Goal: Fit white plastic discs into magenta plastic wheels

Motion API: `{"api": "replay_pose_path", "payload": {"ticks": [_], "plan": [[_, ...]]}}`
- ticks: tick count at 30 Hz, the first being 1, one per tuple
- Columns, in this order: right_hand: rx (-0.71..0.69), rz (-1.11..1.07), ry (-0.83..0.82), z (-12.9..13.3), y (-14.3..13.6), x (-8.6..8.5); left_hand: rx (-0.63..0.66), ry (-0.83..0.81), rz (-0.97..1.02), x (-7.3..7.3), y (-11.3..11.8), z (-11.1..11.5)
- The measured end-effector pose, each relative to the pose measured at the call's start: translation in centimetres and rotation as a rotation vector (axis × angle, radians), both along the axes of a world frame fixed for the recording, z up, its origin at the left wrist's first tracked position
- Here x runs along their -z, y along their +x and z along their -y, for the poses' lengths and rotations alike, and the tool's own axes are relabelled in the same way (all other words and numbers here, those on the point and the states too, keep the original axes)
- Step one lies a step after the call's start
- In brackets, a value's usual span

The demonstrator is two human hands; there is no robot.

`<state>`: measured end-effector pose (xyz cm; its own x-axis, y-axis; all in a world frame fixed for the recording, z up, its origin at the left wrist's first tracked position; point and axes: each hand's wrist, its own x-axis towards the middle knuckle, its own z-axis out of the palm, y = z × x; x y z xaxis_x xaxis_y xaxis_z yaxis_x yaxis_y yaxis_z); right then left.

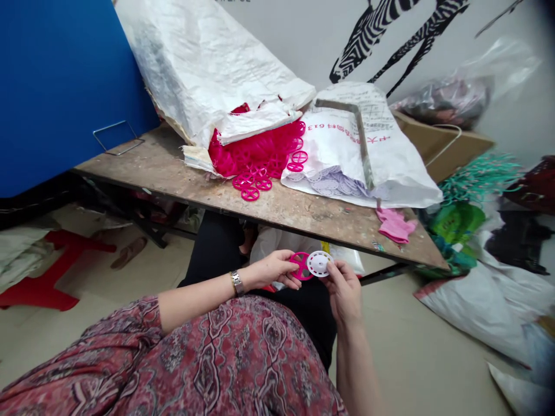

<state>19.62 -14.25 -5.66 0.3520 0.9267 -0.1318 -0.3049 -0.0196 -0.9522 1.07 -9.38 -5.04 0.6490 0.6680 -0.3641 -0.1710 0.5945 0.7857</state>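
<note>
Over my lap, my left hand (277,270) pinches a pink spoked plastic ring (300,266) between thumb and fingers. My right hand (344,286) grips a white plastic disc (319,264) by its right edge; small slots run around the disc. The disc's left edge overlaps the ring's right side in view; whether they touch I cannot tell. On the table beyond, many more pink rings (260,150) spill from the mouth of a white woven sack (208,69). A second white sack (347,127) lies to its right with pale lilac slotted discs (342,182) showing at its opening.
The worn wooden table (173,167) has its front edge just past my hands. A pink glove (395,224) lies at its right corner, and a bent metal bar (362,138) rests on the second sack. A red stool (56,271) stands at left; bags (477,306) crowd the right floor.
</note>
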Motion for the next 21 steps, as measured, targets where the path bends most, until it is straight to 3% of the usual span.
{"api": "replay_pose_path", "payload": {"ticks": [21], "plan": [[0.031,-0.032,-0.028,-0.16,-0.5,0.21,-0.005,-0.042,-0.039,-0.07,0.2,0.08]]}}
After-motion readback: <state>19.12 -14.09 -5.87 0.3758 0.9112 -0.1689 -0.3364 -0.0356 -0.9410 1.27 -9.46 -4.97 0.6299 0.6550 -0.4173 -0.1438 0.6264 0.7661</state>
